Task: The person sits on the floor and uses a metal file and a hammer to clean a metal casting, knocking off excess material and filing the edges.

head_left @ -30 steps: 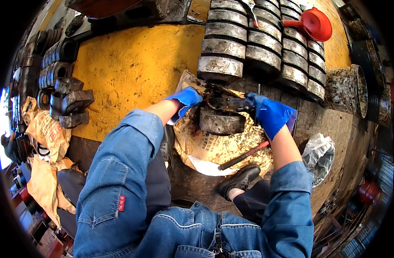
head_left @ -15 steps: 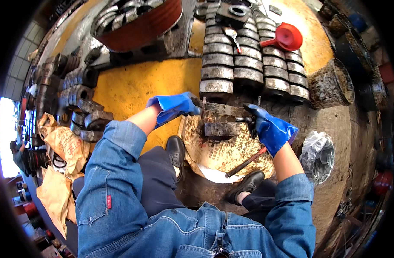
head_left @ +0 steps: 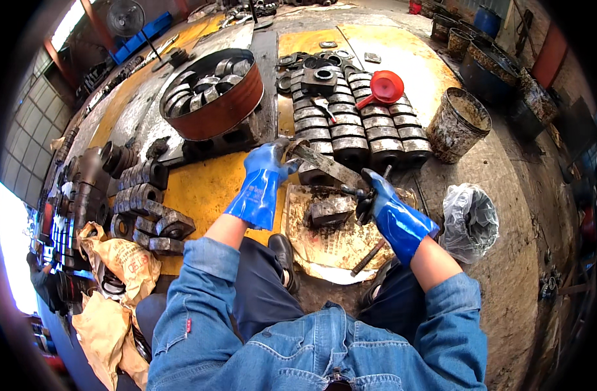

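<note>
Both my hands wear blue rubber gloves with dark, soiled fingers. A flat, worn metal bar (head_left: 331,165) spans the gap between them, its left end farther from me than its right. Around the left end, my left hand (head_left: 264,176) is closed. My right hand (head_left: 396,212) grips the other end, where a dark rod sticks up and blackened metal pieces show by the fingers. Just below the bar, a greasy metal block (head_left: 332,211) lies on a stained paper sack (head_left: 311,251). A hammer handle (head_left: 367,258) shows on the sack; the rest is hidden by my right glove.
Beyond the bar stand rows of metal rings (head_left: 349,130), bearing a red funnel (head_left: 384,88) and a brush (head_left: 323,107). A rusty drum (head_left: 220,111) of parts is far left; a grimy bucket (head_left: 456,124) and a bag-lined bin (head_left: 469,225) are right. Metal blocks (head_left: 171,225) lie left.
The bar has gone from nearly level to slanted, its left end swung away from me. My left hand has turned upright around that end. The view has tipped up, showing more floor beyond.
</note>
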### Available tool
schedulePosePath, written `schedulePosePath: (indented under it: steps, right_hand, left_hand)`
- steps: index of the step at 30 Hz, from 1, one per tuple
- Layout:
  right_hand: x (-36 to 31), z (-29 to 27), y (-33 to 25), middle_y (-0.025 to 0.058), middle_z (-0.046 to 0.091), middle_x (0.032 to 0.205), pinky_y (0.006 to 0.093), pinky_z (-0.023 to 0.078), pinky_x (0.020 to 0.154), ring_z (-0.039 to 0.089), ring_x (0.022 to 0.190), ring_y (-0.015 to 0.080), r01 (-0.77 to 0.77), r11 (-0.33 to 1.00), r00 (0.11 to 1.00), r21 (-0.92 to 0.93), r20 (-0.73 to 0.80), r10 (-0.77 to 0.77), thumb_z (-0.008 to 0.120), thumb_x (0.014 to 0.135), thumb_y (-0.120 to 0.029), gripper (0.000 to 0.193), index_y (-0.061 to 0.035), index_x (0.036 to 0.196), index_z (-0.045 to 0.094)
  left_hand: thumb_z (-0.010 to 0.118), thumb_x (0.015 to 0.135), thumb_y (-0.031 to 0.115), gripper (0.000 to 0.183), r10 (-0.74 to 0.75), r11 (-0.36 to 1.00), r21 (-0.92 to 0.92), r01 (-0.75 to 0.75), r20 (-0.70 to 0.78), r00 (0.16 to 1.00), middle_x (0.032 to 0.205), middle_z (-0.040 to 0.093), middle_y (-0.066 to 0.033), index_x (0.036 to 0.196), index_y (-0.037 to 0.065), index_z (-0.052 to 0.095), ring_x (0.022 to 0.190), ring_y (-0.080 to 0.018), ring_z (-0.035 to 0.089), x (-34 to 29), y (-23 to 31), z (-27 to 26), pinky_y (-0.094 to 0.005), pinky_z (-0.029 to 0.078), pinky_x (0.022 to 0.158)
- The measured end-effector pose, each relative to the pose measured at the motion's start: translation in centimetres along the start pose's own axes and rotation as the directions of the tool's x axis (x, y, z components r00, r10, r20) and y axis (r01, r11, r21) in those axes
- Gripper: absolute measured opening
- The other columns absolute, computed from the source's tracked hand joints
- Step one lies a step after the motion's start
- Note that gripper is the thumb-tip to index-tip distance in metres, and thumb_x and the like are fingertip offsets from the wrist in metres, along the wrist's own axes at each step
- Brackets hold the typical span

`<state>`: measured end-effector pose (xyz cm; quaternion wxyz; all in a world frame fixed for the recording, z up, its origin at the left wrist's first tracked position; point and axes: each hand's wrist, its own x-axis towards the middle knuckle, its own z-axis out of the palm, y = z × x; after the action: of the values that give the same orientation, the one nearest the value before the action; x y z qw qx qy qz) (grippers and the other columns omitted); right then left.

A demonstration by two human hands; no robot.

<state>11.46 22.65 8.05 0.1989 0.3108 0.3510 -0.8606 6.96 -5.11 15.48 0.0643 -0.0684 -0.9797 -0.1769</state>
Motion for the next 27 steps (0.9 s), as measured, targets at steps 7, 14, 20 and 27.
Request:
schedulePosePath:
  steps: [7,14,20,27]
  right_hand:
    - [-2.4,1.0,1.6,0.0044,0.056,0.072,0.0288,0.036,0.043,0.051,0.055,0.0169,0.057,0.998,0.976,-0.006,0.21,-0.054,0.059,0.096,-0.039,0.023,-0.0165,0.092,0.052]
    - [-4.4,0.6,0.1,0.0078,0.067,0.088,0.0298,0.037,0.043,0.053,0.056,0.0154,0.092,0.995,0.996,-0.045,0.007,-0.092,0.058,0.096,-0.042,0.032,-0.0139,0.111,0.056]
    - [-4.8,0.9,-0.3,0.007,0.063,0.09,0.0258,0.033,0.041,0.051,0.054,0.0124,-0.055,0.988,0.991,-0.144,0.117,0.072,0.061,0.095,-0.036,0.025,-0.0167,0.109,0.054]
    - [-5.6,2.0,0.5,0.0117,0.068,0.099,0.0251,0.034,0.042,0.051,0.054,0.0117,-0.075,0.996,0.995,-0.047,0.057,0.078,0.059,0.097,-0.035,0.023,-0.0158,0.108,0.056]
  left_hand:
    - [0.071,0.086,0.013,0.027,0.029,0.75,-0.661,-0.002,0.03,0.999,0.104,0.074,-0.0088,0.112,0.004,0.07,0.089,-0.0131,0.068,2.6,-6.3,6.8,-0.0276,0.051,0.077]
    - [0.072,0.089,0.018,0.025,-0.178,0.189,-0.88,0.437,0.407,0.896,0.102,0.074,-0.01,0.111,0.006,0.071,0.087,-0.0186,0.07,2.6,-5.8,8.3,-0.0325,0.055,0.073]
    - [0.07,0.092,0.027,0.031,-0.35,0.019,-0.849,0.527,0.488,0.799,0.106,0.073,-0.0114,0.117,0.009,0.069,0.087,-0.0225,0.07,2.6,-5.1,7.7,-0.0376,0.059,0.071]
    - [0.064,0.096,0.024,0.028,-0.148,-0.02,-0.873,0.487,0.485,0.862,0.113,0.072,-0.0101,0.121,0.009,0.066,0.094,-0.0222,0.07,2.7,-5.3,9.7,-0.0369,0.059,0.073]
